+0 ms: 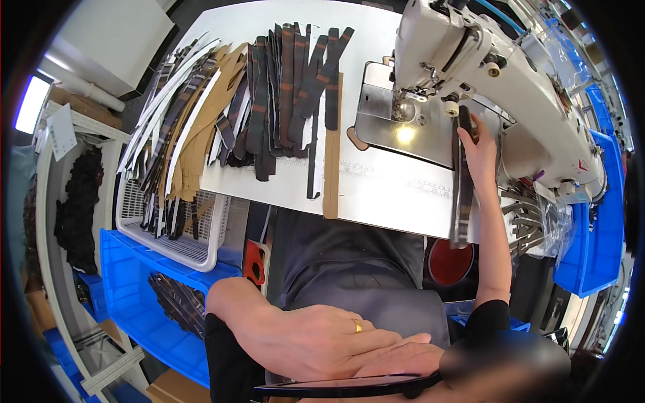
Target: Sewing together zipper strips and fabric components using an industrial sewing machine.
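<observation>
My right hand (478,141) grips a long dark strip (460,208) near its upper end, at the right side of the steel plate (376,117) of a white sewing machine (504,94). My left hand (349,342), with a gold ring, is low in the view near a dark glasses frame (295,388), its fingers stretched out together and partly hidden at the tips. Piles of dark striped strips (289,94) and tan and white strips (191,127) lie on the white table (262,195), with a narrow brown board (331,188) beside them.
A white basket (215,232) is under the left pile, above a blue bin (134,316) holding dark pieces. A shelving rack (104,201) stands at left. At right are more blue bins (588,248), plastic bags and small pieces beside the machine. A red round pad (449,262) shows below the table.
</observation>
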`<control>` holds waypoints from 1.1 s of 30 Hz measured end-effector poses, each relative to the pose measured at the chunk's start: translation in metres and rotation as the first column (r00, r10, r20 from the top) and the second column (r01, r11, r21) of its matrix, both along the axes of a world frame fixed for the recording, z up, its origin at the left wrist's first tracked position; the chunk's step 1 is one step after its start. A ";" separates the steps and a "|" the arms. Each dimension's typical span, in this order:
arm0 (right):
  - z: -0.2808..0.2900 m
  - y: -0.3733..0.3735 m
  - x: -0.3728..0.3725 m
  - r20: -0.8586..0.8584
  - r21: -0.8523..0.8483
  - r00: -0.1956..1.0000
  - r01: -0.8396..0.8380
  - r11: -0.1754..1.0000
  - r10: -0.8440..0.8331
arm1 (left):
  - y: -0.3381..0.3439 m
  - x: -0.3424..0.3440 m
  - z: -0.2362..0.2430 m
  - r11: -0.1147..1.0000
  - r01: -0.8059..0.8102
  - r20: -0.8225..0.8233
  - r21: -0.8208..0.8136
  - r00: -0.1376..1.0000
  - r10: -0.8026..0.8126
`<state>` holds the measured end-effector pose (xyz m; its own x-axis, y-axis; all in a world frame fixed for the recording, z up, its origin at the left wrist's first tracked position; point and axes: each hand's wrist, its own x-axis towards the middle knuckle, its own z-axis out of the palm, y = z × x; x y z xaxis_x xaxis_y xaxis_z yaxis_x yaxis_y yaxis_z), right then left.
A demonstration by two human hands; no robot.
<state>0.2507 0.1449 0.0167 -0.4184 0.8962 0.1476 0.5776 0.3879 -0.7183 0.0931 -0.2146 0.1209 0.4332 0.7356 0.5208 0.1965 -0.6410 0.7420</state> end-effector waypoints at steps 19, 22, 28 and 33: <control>0.010 -0.182 0.003 0.418 0.194 0.544 -0.836 0.513 0.728 | 0.127 -0.060 -0.083 0.765 -0.591 -0.546 0.257 0.564 0.620; 0.016 -0.181 0.010 0.437 0.094 0.494 -0.856 0.508 0.752 | 0.147 -0.063 -0.121 0.797 -0.571 -0.665 0.197 0.519 0.537; 0.047 -0.039 0.042 0.634 0.399 0.714 -0.630 0.666 0.296 | 0.123 -0.052 -0.124 0.752 -0.598 -0.691 0.278 0.420 0.589; 0.020 0.025 0.032 0.638 0.437 0.662 -0.732 0.523 0.394 | 0.134 -0.049 -0.123 0.709 -0.639 -0.707 0.298 0.352 0.614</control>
<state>0.2831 0.1700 0.0363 -0.9567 0.1922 0.2184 0.2143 0.9733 0.0821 0.0445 -0.0803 -0.0022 0.0388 0.9681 0.2474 0.9862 -0.0769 0.1463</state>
